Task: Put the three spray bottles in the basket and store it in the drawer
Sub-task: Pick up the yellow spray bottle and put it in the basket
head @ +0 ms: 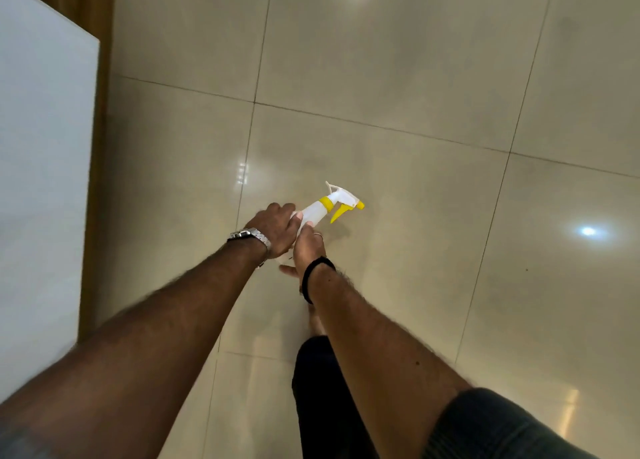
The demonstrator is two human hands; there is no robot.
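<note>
Head view: both hands' grip closed on spray bottle (317,212); white panel edge (93,146) left; tiled floor (415,112) open.

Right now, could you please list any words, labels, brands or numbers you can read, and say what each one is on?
None can be read.
Spray bottle: plain white body with yellow trigger, no label showing.
Watch on the left wrist: its face is turned away.
White panel and floor: bare.

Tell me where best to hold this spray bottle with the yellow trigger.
Grip the spray bottle round its smooth white body, from the base end, as both hands do now. The yellow trigger and nozzle jut out at the far end, so keep fingers below the collar.
</note>
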